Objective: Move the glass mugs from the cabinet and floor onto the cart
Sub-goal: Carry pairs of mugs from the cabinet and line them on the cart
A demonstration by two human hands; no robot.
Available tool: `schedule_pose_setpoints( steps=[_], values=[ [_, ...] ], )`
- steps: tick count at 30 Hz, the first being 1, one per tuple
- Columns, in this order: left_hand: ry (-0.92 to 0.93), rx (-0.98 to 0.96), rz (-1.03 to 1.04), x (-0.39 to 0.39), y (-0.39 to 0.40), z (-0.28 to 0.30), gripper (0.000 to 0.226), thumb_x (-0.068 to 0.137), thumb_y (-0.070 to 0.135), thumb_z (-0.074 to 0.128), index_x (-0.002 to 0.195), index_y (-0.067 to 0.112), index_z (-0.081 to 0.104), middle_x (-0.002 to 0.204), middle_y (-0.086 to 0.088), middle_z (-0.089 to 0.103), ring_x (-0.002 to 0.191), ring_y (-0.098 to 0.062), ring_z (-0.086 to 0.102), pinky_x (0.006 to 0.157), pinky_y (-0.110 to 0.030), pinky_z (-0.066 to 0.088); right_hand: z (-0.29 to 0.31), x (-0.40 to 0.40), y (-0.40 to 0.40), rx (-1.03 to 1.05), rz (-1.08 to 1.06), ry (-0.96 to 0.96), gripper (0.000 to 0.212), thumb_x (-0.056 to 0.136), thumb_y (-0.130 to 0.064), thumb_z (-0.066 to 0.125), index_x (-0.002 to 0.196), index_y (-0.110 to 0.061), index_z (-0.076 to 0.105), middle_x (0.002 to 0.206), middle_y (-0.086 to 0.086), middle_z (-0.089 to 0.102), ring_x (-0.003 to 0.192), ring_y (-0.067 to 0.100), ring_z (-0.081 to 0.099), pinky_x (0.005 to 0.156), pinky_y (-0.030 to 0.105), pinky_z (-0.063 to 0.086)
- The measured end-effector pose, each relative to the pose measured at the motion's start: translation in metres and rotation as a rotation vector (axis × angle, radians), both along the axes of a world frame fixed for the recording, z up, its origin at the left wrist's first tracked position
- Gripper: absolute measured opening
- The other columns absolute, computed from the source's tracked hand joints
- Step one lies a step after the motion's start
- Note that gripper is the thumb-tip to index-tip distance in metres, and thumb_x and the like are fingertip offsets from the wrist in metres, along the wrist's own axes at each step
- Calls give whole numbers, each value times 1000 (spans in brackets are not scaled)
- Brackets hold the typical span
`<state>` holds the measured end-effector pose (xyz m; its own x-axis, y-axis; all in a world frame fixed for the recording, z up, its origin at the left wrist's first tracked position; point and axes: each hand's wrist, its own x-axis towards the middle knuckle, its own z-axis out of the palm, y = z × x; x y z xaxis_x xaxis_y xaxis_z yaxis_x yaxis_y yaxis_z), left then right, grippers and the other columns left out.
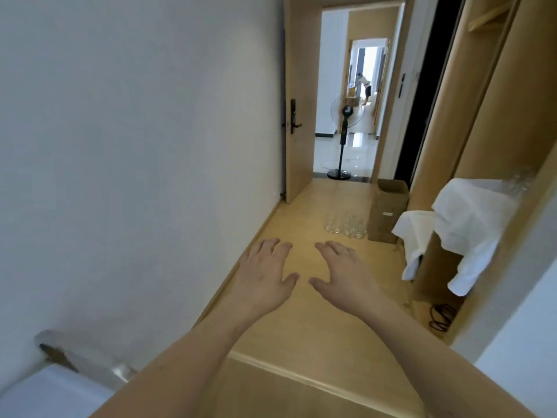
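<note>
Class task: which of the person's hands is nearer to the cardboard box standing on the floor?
Right. The right hand is below-left of the cardboard box; the left hand is farther left, beside the wall.

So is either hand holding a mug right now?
No, the left hand and right hand are open and empty; the glass mugs stand on the floor ahead.

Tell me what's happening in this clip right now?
A person holds both bare hands out, left hand and right hand, fingers spread and holding nothing. Ahead, a cluster of clear glass mugs stands on the light wooden floor beside a brown cardboard box. None has been picked up yet.
</note>
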<state>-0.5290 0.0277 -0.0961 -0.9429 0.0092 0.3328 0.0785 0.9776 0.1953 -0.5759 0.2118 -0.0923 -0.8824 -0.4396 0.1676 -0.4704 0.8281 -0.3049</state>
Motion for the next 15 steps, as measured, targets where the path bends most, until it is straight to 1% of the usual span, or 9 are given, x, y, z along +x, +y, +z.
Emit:
schedule_pose_setpoints(
  steps=[2,5,8,12,15],
  values=[
    [-7,14,-31,-23,23,1,65,93,52,53,150,26,35,155,-3,35,142,-21,26,115,-38,30,-1,-19,24,-16,-26,-19,76,93,-48,59,157,-25,25,161,2,28,146,24,25,117,39,28],
    [-25,35,-71,-55,55,-3,65,93,51,55,150,25,36,154,-3,36,142,-21,27,114,-39,31,-7,-46,56,-42,-84,-47,75,92,-49,61,156,-28,26,160,-1,30,146,22,28,116,40,34],
    [-74,34,-111,-80,77,-10,65,93,52,55,150,26,36,155,-2,36,142,-21,28,115,-40,31,-16,-66,78,-40,-129,-78,74,92,-49,61,155,-28,28,160,-1,32,145,22,31,116,41,35],
    [-103,10,-182,-124,89,-15,66,93,53,55,150,26,36,155,-2,36,142,-21,28,115,-40,32,-25,-94,95,-43,-190,-109,74,93,-48,60,155,-24,28,159,1,32,145,23,30,117,39,32],
    [-105,3,-239,-166,89,-13,67,92,52,56,150,26,36,155,-3,36,142,-22,28,114,-42,33,-29,-120,99,-55,-248,-107,75,92,-48,61,155,-25,28,159,0,33,145,23,31,117,40,34]
  ],
)
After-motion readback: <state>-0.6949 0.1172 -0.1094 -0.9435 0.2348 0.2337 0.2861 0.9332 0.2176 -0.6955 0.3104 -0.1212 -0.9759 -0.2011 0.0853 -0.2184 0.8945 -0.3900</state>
